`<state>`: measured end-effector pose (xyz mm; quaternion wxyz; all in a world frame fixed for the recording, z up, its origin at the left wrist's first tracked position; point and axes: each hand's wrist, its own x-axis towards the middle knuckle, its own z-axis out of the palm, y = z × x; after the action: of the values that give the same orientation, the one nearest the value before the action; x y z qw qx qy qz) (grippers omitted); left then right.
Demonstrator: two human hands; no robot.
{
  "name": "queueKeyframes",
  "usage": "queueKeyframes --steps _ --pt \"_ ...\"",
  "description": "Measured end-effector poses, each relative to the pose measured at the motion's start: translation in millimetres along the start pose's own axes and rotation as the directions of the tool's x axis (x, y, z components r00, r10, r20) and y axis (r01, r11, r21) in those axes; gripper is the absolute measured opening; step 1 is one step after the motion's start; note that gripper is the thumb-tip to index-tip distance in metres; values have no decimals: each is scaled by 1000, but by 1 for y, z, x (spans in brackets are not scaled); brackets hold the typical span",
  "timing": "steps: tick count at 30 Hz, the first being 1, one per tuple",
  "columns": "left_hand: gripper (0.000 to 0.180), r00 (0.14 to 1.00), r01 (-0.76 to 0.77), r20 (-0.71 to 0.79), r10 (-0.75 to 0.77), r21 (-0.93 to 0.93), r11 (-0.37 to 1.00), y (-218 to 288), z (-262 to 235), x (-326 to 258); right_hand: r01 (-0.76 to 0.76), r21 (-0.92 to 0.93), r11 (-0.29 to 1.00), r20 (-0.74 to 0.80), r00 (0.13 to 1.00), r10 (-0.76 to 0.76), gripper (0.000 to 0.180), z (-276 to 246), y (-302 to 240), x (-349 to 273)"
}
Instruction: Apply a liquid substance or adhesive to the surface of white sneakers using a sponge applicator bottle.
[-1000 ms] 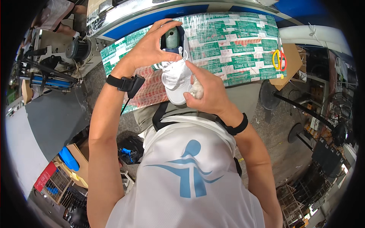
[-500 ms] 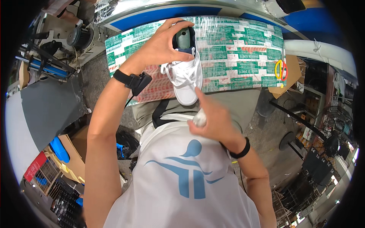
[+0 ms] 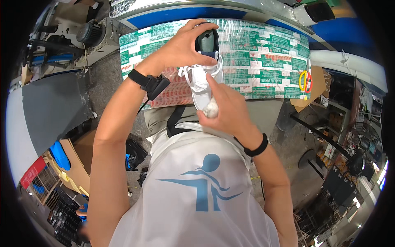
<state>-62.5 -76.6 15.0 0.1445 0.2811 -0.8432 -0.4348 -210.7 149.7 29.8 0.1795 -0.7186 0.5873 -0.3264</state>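
Observation:
A white lace-up sneaker (image 3: 200, 100) lies on the tape-covered board, its toe pointing toward me. Inside its dark-lined opening sits a green shoe last (image 3: 207, 43). My left hand (image 3: 184, 48) grips the heel end, thumb on one side of the opening and fingers around the far rim. Loose white laces (image 3: 199, 77) lie across the top of the shoe. My right hand (image 3: 230, 108) is closed round a whitish crumpled wad (image 3: 211, 109), cloth-like, held over the toe. Its index finger stretches out onto the lace area.
The board (image 3: 271, 61) is wrapped in green and white printed tape. Scissors (image 3: 305, 81) with yellow and red handles hang at its right edge, near a piece of cardboard (image 3: 317, 84). A blue-sided metal bench (image 3: 173, 18) runs behind. A fan (image 3: 358, 162) stands at the right.
My right hand has moved forward and left with the wad, from beside the toe to over the shoe front. My left hand keeps its grip on the shoe.

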Motion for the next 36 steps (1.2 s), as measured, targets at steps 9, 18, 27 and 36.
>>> queueKeyframes --steps 9,18,27,36 --pt "101 1000 8 -1 -8 -28 1000 0 4 -3 -115 76 990 247 964 93 108 -18 -22 -35" --pt "101 1000 -8 -17 8 29 1000 -1 2 -2 -132 88 987 13 991 131 111 -32 -8 -21" --pt "101 1000 3 -17 -2 22 1000 2 5 -1 37 -100 994 33 999 -34 110 19 -3 -2" --pt "101 1000 26 2 -26 -44 999 5 0 -2 -40 87 995 126 992 29 77 -9 -16 -38"
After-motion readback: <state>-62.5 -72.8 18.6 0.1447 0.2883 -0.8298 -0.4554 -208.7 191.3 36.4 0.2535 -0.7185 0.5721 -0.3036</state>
